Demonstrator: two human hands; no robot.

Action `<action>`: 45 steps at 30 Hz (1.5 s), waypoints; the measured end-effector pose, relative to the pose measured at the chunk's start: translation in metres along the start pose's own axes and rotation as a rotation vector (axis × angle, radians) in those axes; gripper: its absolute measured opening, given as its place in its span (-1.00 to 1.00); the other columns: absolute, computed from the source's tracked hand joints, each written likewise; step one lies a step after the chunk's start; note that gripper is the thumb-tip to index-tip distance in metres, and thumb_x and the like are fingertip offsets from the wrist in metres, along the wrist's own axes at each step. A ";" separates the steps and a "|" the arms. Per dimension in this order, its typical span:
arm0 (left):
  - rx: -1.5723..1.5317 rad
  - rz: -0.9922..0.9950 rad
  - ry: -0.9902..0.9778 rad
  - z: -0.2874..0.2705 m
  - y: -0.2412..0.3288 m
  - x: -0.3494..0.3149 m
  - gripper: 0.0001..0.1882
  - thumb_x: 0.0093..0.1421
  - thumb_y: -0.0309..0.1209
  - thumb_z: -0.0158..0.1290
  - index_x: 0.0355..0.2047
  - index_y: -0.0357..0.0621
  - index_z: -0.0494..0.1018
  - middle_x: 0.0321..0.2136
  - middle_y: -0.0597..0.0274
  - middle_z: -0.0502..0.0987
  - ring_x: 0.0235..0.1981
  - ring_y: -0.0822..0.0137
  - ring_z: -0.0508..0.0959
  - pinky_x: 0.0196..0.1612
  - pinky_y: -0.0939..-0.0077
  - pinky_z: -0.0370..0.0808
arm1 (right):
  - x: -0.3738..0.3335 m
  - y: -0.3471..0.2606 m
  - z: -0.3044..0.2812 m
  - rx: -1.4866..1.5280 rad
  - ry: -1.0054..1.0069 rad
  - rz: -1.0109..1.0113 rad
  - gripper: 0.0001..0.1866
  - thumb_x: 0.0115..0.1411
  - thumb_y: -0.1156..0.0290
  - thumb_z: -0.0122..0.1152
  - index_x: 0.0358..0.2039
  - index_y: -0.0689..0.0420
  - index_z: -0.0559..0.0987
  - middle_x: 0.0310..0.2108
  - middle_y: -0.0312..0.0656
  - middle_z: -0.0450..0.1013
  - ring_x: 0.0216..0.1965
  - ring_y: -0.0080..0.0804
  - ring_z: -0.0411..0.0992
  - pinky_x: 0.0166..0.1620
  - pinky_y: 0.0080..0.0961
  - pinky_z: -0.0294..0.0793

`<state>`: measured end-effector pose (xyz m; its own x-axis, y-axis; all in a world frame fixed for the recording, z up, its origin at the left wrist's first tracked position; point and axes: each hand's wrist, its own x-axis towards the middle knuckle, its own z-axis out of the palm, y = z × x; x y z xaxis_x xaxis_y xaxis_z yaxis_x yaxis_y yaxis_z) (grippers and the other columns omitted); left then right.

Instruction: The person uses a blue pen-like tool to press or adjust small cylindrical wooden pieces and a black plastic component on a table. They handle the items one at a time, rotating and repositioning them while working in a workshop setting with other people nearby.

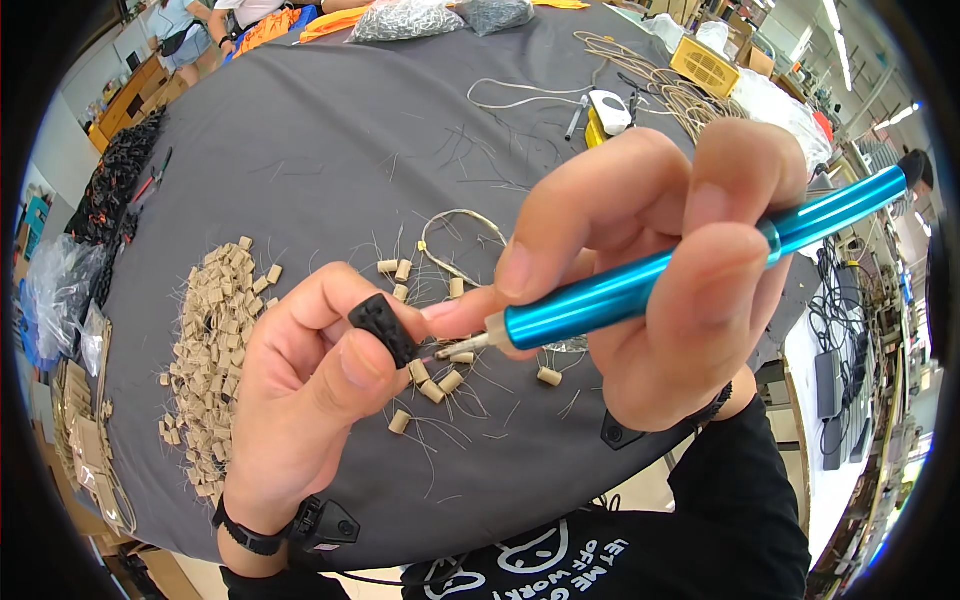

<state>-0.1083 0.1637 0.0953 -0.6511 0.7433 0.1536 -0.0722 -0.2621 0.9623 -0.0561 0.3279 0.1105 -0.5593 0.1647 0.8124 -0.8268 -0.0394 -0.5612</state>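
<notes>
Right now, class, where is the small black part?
In the head view, the black part sits centre-left, pinched in the left hand, with the blue tool tip at its right.

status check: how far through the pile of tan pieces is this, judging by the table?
Done, apparently: a large heap of tan pieces lies at the left of the grey table. In hand: the left hand pinches a small black part while the right hand puts the tip of a blue pen-shaped tool to it. Left, probably: loose tan cylinders with thread scraps under the hands.
</notes>
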 end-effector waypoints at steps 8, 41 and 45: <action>0.017 -0.066 0.079 0.004 0.003 -0.001 -0.45 -0.02 0.02 -0.02 -0.28 -0.25 0.25 -0.71 0.51 0.20 -0.79 0.70 0.04 -0.62 0.77 0.06 | 0.003 0.010 0.000 0.101 -0.053 -0.155 -0.66 0.13 0.11 -0.17 -0.42 0.09 0.05 -0.59 0.03 0.34 -0.75 -0.38 0.38 -0.62 -0.46 0.53; -0.147 -0.059 -0.007 -0.003 0.003 -0.001 -0.74 0.04 -0.23 0.02 -0.45 -0.14 0.28 -0.29 -0.07 0.44 -0.63 0.73 0.21 -0.58 0.88 0.12 | -0.004 0.020 -0.007 0.192 -0.105 -0.205 -0.65 0.03 0.40 0.05 -0.34 0.08 0.05 -0.44 0.19 0.31 -0.58 -0.24 0.44 -0.48 -0.32 0.55; -0.144 -0.052 0.009 -0.002 0.003 -0.001 -0.75 0.04 -0.23 0.02 -0.45 -0.15 0.28 -0.29 -0.06 0.45 -0.66 0.74 0.18 -0.60 0.89 0.11 | 0.001 0.013 -0.012 0.089 -0.222 -0.190 -0.65 0.03 0.41 0.06 -0.34 0.09 0.05 -0.44 0.19 0.31 -0.60 -0.26 0.44 -0.49 -0.39 0.55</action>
<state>-0.1092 0.1612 0.0982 -0.6508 0.7524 0.1017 -0.2129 -0.3095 0.9268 -0.0670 0.3398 0.1024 -0.3853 -0.0414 0.9219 -0.9146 -0.1161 -0.3874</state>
